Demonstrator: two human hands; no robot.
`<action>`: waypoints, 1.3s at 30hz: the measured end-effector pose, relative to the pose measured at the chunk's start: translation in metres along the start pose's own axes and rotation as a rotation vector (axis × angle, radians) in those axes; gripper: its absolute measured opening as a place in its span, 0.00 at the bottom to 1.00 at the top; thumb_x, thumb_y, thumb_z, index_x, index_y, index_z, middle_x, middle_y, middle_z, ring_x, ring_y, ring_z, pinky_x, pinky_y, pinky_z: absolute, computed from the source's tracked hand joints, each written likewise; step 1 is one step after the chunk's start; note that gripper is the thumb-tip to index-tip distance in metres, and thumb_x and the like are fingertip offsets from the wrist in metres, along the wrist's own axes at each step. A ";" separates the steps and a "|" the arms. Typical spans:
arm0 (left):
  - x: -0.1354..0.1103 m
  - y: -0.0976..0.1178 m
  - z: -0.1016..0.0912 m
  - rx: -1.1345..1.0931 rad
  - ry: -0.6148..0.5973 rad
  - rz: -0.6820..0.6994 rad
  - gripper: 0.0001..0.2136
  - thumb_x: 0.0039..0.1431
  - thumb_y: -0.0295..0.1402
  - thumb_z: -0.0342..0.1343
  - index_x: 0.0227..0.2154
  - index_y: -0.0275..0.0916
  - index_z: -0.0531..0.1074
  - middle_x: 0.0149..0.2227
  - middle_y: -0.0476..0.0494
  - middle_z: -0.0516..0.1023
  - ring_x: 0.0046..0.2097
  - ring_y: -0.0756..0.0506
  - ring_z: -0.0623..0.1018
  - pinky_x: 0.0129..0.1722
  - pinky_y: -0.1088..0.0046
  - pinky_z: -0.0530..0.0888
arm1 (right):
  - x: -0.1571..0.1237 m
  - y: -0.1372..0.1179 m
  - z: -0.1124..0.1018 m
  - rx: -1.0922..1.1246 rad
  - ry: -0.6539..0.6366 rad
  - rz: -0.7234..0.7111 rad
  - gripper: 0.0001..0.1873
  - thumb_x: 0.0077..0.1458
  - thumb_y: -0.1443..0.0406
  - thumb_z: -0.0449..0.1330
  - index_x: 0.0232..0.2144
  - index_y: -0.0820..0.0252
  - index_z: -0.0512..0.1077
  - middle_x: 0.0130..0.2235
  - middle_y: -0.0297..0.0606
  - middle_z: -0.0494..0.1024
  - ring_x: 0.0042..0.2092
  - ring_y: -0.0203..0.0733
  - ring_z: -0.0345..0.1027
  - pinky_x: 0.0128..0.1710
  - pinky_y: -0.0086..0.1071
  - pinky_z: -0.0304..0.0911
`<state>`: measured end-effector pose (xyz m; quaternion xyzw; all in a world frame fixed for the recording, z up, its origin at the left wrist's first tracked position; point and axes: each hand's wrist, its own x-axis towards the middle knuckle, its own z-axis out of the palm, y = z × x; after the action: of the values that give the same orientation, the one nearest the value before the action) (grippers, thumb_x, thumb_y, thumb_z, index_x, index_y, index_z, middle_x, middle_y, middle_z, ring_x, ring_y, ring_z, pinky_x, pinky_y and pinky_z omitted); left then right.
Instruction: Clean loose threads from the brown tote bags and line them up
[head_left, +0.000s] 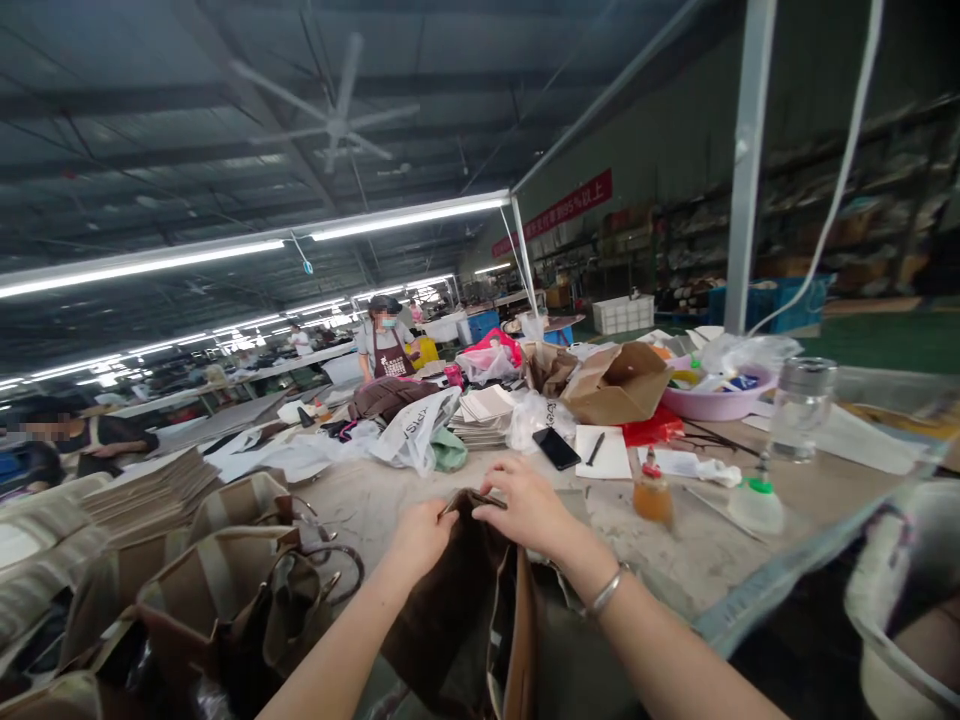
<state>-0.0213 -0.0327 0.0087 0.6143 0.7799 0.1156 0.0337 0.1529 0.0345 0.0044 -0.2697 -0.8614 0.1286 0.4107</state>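
Note:
A dark brown bag (pixel 457 610) stands before me at the table's near edge, its top edge held up between my two hands. My left hand (pixel 421 535) pinches the left part of that edge, thumb and fingers pressed together. On the other side my right hand (pixel 525 502), with a metal bracelet at the wrist, grips the edge between thumb and fingers. A side panel of the bag gapes below my right hand and shows a lighter edge. The bag's bottom is out of view. To the left stand several similar brown bags (pixel 217 570) with handles.
Across the table (pixel 585 510) lie a phone (pixel 556 449), a pen (pixel 595 449) on white paper, an orange glue bottle (pixel 652 492) and a green-capped bottle (pixel 757 500). A glass jar (pixel 804 410), a pink basin (pixel 720 398) and cardboard (pixel 619 385) sit farther back. Co-workers (pixel 386 340) stand beyond.

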 end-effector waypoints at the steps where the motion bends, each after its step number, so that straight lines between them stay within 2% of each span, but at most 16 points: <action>1: -0.001 0.001 0.001 -0.007 0.000 -0.001 0.12 0.57 0.34 0.47 0.24 0.36 0.71 0.21 0.49 0.70 0.26 0.51 0.69 0.26 0.77 0.59 | 0.005 0.000 0.004 -0.025 -0.045 -0.013 0.10 0.42 0.60 0.67 0.27 0.57 0.73 0.36 0.37 0.70 0.42 0.43 0.62 0.41 0.34 0.59; 4: -0.005 0.004 0.001 -0.062 -0.006 0.004 0.11 0.57 0.35 0.48 0.24 0.36 0.70 0.21 0.50 0.69 0.26 0.51 0.68 0.26 0.76 0.59 | 0.018 0.004 0.014 -0.136 -0.131 0.002 0.10 0.41 0.61 0.68 0.26 0.59 0.72 0.32 0.38 0.71 0.39 0.44 0.63 0.36 0.34 0.58; 7: -0.004 0.006 -0.002 -0.102 -0.064 -0.005 0.11 0.55 0.36 0.49 0.22 0.36 0.68 0.20 0.51 0.66 0.26 0.51 0.67 0.26 0.75 0.58 | 0.027 0.006 0.021 -0.225 -0.174 0.002 0.07 0.43 0.64 0.65 0.26 0.60 0.73 0.31 0.42 0.72 0.36 0.45 0.64 0.33 0.34 0.57; 10: 0.001 0.004 -0.006 -0.105 -0.114 -0.026 0.12 0.55 0.36 0.47 0.21 0.36 0.67 0.19 0.52 0.64 0.25 0.50 0.65 0.25 0.74 0.58 | 0.031 0.001 0.019 -0.287 -0.199 -0.060 0.03 0.47 0.67 0.61 0.27 0.62 0.73 0.32 0.45 0.73 0.36 0.46 0.64 0.32 0.34 0.58; 13: 0.006 0.001 -0.007 -0.118 -0.131 -0.045 0.13 0.55 0.37 0.46 0.19 0.36 0.65 0.18 0.52 0.63 0.24 0.50 0.64 0.25 0.74 0.57 | 0.030 -0.006 0.012 -0.314 -0.235 -0.117 0.04 0.49 0.67 0.58 0.28 0.63 0.72 0.34 0.44 0.73 0.39 0.47 0.64 0.34 0.34 0.59; 16: 0.008 -0.002 -0.006 -0.149 -0.112 -0.040 0.13 0.55 0.37 0.46 0.18 0.36 0.63 0.18 0.52 0.63 0.24 0.51 0.64 0.25 0.73 0.57 | 0.028 -0.009 0.008 -0.287 -0.292 -0.051 0.09 0.49 0.62 0.58 0.34 0.60 0.71 0.37 0.41 0.72 0.40 0.45 0.65 0.35 0.32 0.59; 18: 0.009 -0.005 -0.003 -0.186 -0.110 -0.043 0.14 0.54 0.38 0.47 0.17 0.37 0.61 0.17 0.52 0.61 0.23 0.51 0.63 0.25 0.73 0.57 | 0.029 -0.009 0.010 -0.263 -0.319 0.028 0.15 0.49 0.59 0.59 0.39 0.59 0.70 0.39 0.41 0.72 0.40 0.44 0.66 0.35 0.32 0.60; 20: 0.011 -0.009 0.000 -0.242 -0.124 -0.063 0.15 0.54 0.39 0.47 0.17 0.37 0.60 0.17 0.53 0.59 0.22 0.51 0.61 0.23 0.74 0.56 | 0.032 -0.008 0.014 -0.258 -0.345 0.068 0.16 0.49 0.59 0.58 0.41 0.58 0.69 0.40 0.41 0.73 0.40 0.44 0.67 0.36 0.32 0.60; 24: 0.015 -0.016 0.003 -0.332 -0.163 -0.092 0.14 0.54 0.39 0.46 0.17 0.38 0.60 0.16 0.54 0.56 0.21 0.52 0.59 0.21 0.74 0.54 | 0.039 -0.004 0.023 -0.292 -0.414 0.063 0.11 0.52 0.60 0.56 0.36 0.57 0.74 0.37 0.41 0.76 0.41 0.45 0.69 0.36 0.31 0.61; 28: 0.016 -0.018 0.001 -0.355 -0.182 -0.088 0.14 0.53 0.38 0.46 0.17 0.38 0.59 0.15 0.55 0.54 0.19 0.53 0.57 0.20 0.74 0.53 | 0.042 0.000 0.022 -0.318 -0.436 0.064 0.12 0.53 0.60 0.54 0.35 0.55 0.76 0.36 0.40 0.78 0.40 0.45 0.70 0.35 0.31 0.61; 35: 0.016 -0.015 0.000 -0.290 -0.179 -0.074 0.13 0.54 0.38 0.46 0.19 0.37 0.64 0.17 0.53 0.61 0.22 0.51 0.63 0.23 0.74 0.57 | 0.047 0.002 0.020 -0.333 -0.451 0.080 0.12 0.51 0.58 0.55 0.34 0.52 0.76 0.36 0.39 0.78 0.40 0.45 0.70 0.34 0.31 0.62; 39: 0.013 -0.016 -0.004 -0.258 -0.166 0.037 0.09 0.51 0.36 0.51 0.26 0.36 0.70 0.23 0.49 0.71 0.28 0.47 0.70 0.28 0.73 0.62 | 0.050 -0.001 0.022 -0.338 -0.459 0.110 0.12 0.51 0.60 0.55 0.33 0.55 0.77 0.36 0.41 0.78 0.41 0.46 0.70 0.36 0.32 0.62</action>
<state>-0.0409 -0.0242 0.0105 0.6264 0.7417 0.1643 0.1744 0.1098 0.0624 0.0229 -0.3445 -0.9251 0.0632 0.1469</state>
